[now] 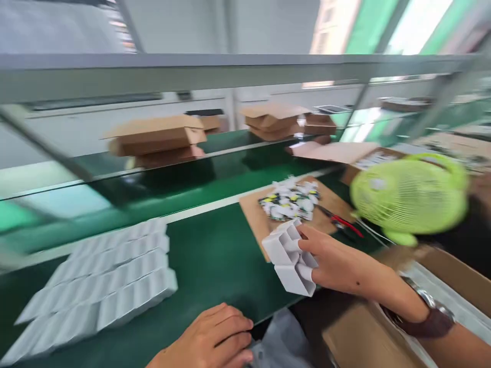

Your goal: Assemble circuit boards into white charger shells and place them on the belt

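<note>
My right hand point(337, 263) grips a white folded card insert point(288, 255) with several compartments, holding it just above the green table point(215, 255). A brown-strapped watch sits on that wrist. My left hand point(213, 337) rests at the table's near edge with its fingers curled, holding nothing I can see, beside a grey plastic bag point(282, 342). Rows of the same white inserts point(103, 281) lie on the table to the left.
A brown board carries a pile of small packets point(289, 200) and red-handled pliers point(343, 222). A lime-green fan point(408, 197) stands at the right. Open cardboard boxes point(157, 139) sit on the far conveyor. A cardboard carton point(368, 332) is near my right arm.
</note>
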Demonstrator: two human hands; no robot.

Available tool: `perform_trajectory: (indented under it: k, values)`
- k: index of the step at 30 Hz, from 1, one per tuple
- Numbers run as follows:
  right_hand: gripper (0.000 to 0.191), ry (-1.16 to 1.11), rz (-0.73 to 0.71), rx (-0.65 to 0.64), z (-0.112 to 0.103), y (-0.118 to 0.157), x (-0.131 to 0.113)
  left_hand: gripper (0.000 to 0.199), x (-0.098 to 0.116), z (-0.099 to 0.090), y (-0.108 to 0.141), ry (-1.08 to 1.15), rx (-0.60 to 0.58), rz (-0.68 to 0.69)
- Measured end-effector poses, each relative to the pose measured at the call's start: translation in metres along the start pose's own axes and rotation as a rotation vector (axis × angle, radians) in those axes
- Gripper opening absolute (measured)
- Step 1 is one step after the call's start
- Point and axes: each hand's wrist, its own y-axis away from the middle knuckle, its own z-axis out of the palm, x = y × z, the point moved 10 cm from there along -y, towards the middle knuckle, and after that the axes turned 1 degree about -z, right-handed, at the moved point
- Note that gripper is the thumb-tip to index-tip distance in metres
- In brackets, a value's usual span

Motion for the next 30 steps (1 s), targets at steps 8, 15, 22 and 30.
perform_trajectory:
  k: [8,15,22,30]
  values:
    - [0.028,0.196,-0.159,-0.293,0.088,-0.191,-0.118,0.024,-0.013,-0.126,0.115,-0.514,0.368,-0.542]
    - [0.019,0.209,-0.165,-0.338,0.132,-0.255,-0.177,0.015,-0.041,-0.205,0.183,-0.789,0.561,-0.736]
    - [0.027,0.142,-0.167,-0.069,0.099,-0.229,-0.145,0.047,-0.131,-0.242,0.249,-0.706,0.502,-1.120]
    - [0.082,-0.606,-0.039,-0.125,0.157,-0.229,-0.093,0.074,-0.256,-0.222,0.274,-0.290,0.408,-1.367]
